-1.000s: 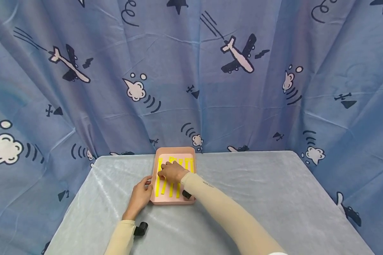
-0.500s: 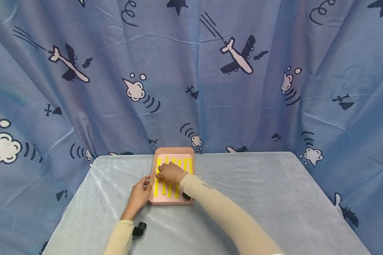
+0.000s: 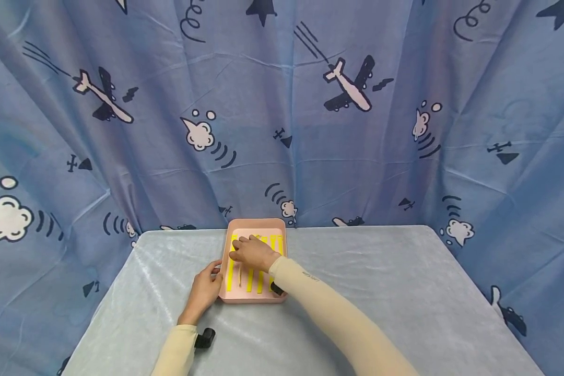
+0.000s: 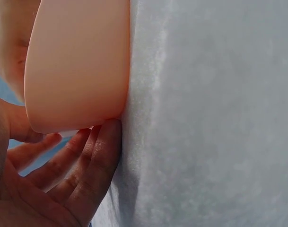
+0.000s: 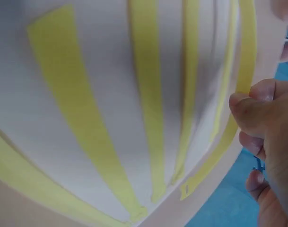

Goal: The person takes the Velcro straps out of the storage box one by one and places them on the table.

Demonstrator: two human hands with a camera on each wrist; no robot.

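Observation:
A shallow pink tray (image 3: 258, 300) holds several long yellow strips (image 3: 249, 282) lying side by side. My right hand (image 3: 253, 253) is over the tray's left part. In the right wrist view its thumb and fingertips pinch one yellow strip (image 5: 247, 52), whose slotted end shows near the tray wall. From the head view a strip under this hand appears edge-on, as a thin line. My left hand (image 3: 206, 288) rests at the tray's left side, with extended fingers (image 4: 99, 163) touching the outer wall. My right hand hides parts of several strips.
A grey cloth covers the table (image 3: 357, 292), and the tray stands near its far edge. Behind hangs a blue curtain (image 3: 258, 78) printed with airplanes. A black device (image 3: 205, 338) is strapped to the left wrist.
The second strip from the left has turned from flat to edge-on, and its far end is now behind my right hand. The left hand and the tray stay put.

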